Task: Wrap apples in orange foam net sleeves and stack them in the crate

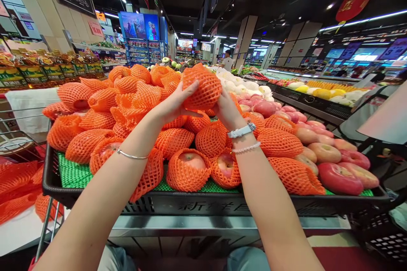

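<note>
Above the middle of the fruit display, both my hands hold one apple in an orange foam net [202, 87]. My left hand [174, 103] grips it from the left, thumb over its front and fingers beneath. My right hand [227, 108] closes on its right side, its fingers partly hidden behind the net. Below and around them lie many more netted apples [188, 169], some with red skin showing at the net's opening. Bare red apples [340, 178] fill the right part of the black tray [203, 203], which has a green mesh liner [74, 173].
On the left stand a wire cart [47, 220], loose orange nets [17, 186] and a row of oil bottles [51, 67]. White-netted fruit [233, 82] lies behind the apples. Another produce counter [318, 97] runs along the right. A person [227, 61] stands far back.
</note>
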